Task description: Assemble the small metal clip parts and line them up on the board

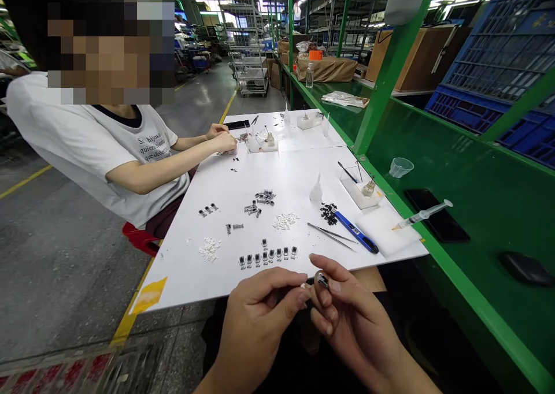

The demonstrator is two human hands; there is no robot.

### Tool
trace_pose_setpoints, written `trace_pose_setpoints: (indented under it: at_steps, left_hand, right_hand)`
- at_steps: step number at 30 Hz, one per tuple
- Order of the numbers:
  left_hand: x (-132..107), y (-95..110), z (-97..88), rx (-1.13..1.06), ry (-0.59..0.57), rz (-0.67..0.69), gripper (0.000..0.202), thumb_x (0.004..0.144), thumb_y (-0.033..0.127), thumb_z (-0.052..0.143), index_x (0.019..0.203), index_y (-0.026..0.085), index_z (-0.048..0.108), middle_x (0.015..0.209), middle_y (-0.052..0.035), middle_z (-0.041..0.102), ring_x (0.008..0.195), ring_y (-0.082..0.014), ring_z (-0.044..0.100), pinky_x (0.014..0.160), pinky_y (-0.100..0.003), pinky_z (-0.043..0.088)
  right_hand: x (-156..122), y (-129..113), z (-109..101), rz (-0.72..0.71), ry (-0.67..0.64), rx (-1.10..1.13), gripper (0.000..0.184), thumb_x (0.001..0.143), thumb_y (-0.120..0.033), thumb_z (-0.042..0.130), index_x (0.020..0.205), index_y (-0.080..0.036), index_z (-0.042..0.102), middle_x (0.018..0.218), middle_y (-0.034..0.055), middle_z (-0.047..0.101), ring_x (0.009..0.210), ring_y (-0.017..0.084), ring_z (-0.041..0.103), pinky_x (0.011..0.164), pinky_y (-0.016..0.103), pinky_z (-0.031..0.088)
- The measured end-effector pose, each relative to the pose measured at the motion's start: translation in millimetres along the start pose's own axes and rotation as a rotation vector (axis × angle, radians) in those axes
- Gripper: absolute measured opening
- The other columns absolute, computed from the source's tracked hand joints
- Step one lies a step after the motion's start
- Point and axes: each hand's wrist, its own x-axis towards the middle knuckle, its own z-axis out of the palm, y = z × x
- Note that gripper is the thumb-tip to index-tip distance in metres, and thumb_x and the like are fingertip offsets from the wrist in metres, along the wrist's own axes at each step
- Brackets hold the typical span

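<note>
My left hand (260,307) and my right hand (342,310) meet just below the near edge of the white work board (299,168). My right hand pinches a small dark metal part (322,279) between thumb and fingers. My left hand's thumb and forefinger are pinched close beside it on a tiny pale piece (304,286). A row of small assembled parts (267,257) stands on the board just above my hands. Piles of white pieces (285,220) and black pieces (328,212) lie further up.
Tweezers (332,234) and a blue-handled tool (356,232) lie right of the parts. A clear tray (361,189), a plastic cup (400,167), a syringe (424,214) and a phone (436,215) sit by the green shelf. A co-worker in a white shirt (91,151) works at the board's far left.
</note>
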Motion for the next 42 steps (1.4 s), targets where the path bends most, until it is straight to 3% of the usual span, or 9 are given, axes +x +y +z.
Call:
trace_pose_setpoints:
  at_steps: [4, 12, 16, 20, 26, 30, 33, 37, 42]
  left_hand:
    - [-3, -1, 3.5, -0.074, -0.047, -0.071, 0.005, 0.076, 0.026, 0.079, 0.082, 0.026, 0.078, 0.069, 0.0015, 0.076, 0.061, -0.0151, 0.069, 0.06, -0.022, 0.057]
    - [-2, 11, 1.3, 0.068, -0.066, -0.009, 0.004, 0.076, 0.025, 0.079, 0.079, 0.025, 0.081, 0.072, -0.002, 0.079, 0.064, -0.0194, 0.072, 0.065, -0.028, 0.06]
    - [1, 17, 4.6, -0.048, -0.13, -0.104, 0.006, 0.078, 0.027, 0.077, 0.081, 0.024, 0.081, 0.071, -0.002, 0.079, 0.061, -0.0192, 0.072, 0.059, -0.028, 0.061]
    - [3, 17, 4.0, -0.119, -0.144, -0.172, 0.007, 0.08, 0.028, 0.075, 0.081, 0.023, 0.079, 0.071, -0.0019, 0.079, 0.061, -0.0197, 0.073, 0.059, -0.028, 0.061]
    - [4, 17, -2.4, 0.129, -0.132, -0.014, 0.006, 0.081, 0.025, 0.073, 0.079, 0.026, 0.078, 0.08, -0.0014, 0.079, 0.077, -0.0189, 0.072, 0.073, -0.025, 0.058]
    - [3, 18, -1.9, 0.25, -0.104, 0.052, 0.007, 0.08, 0.025, 0.074, 0.075, 0.028, 0.077, 0.075, 0.0011, 0.077, 0.072, -0.0176, 0.07, 0.07, -0.024, 0.056]
    - [0, 19, -1.3, 0.331, -0.058, 0.084, 0.004, 0.078, 0.027, 0.076, 0.076, 0.029, 0.079, 0.075, 0.0008, 0.079, 0.07, -0.0198, 0.072, 0.068, -0.026, 0.057]
    - [-4, 19, -1.5, 0.404, -0.014, 0.193, 0.005, 0.077, 0.027, 0.077, 0.074, 0.031, 0.079, 0.073, 0.0012, 0.079, 0.067, -0.0211, 0.073, 0.065, -0.028, 0.057]
    - [-7, 18, -2.3, 0.452, -0.076, 0.296, 0.012, 0.082, 0.023, 0.073, 0.083, 0.034, 0.078, 0.079, 0.0051, 0.08, 0.071, -0.017, 0.074, 0.07, -0.022, 0.056]
  right_hand:
    - [-1, 2, 4, -0.009, -0.017, -0.026, 0.021, 0.081, -0.021, 0.073, 0.102, -0.015, 0.075, 0.061, -0.0007, 0.063, 0.051, 0.008, 0.056, 0.052, 0.019, 0.048]
    - [-2, -4, 6, -0.041, -0.087, -0.092, 0.018, 0.085, -0.02, 0.069, 0.102, -0.02, 0.067, 0.067, -0.0013, 0.065, 0.053, 0.01, 0.059, 0.057, 0.023, 0.052]
    - [-2, -6, 2, -0.023, -0.105, -0.068, 0.019, 0.084, -0.018, 0.07, 0.102, -0.019, 0.067, 0.067, -0.0014, 0.066, 0.053, 0.009, 0.056, 0.056, 0.021, 0.052]
    - [-2, -5, -3, -0.08, -0.132, -0.168, 0.016, 0.088, -0.018, 0.07, 0.103, -0.021, 0.064, 0.08, -0.0005, 0.069, 0.064, 0.01, 0.063, 0.068, 0.026, 0.055]
    - [-8, 0, -4, -0.256, -0.076, -0.419, 0.013, 0.089, -0.02, 0.073, 0.097, -0.023, 0.063, 0.093, -0.0013, 0.068, 0.074, 0.009, 0.065, 0.075, 0.025, 0.053]
    - [-11, 1, -1, -0.25, -0.023, -0.485, 0.014, 0.089, -0.025, 0.073, 0.098, -0.024, 0.062, 0.08, -0.0016, 0.066, 0.07, 0.012, 0.064, 0.065, 0.026, 0.053]
    - [-11, 0, -1, -0.24, -0.002, -0.526, 0.018, 0.085, -0.027, 0.078, 0.096, -0.024, 0.063, 0.087, 0.0013, 0.068, 0.07, 0.014, 0.064, 0.058, 0.027, 0.052]
    - [-11, -1, -2, -0.264, -0.038, -0.55, 0.016, 0.084, -0.026, 0.078, 0.094, -0.024, 0.066, 0.09, 0.0012, 0.064, 0.073, 0.014, 0.062, 0.058, 0.026, 0.052]
    - [-14, -3, -2, -0.315, -0.084, -0.597, 0.013, 0.086, -0.021, 0.075, 0.096, -0.026, 0.067, 0.091, -0.0001, 0.057, 0.077, 0.013, 0.059, 0.06, 0.025, 0.051]
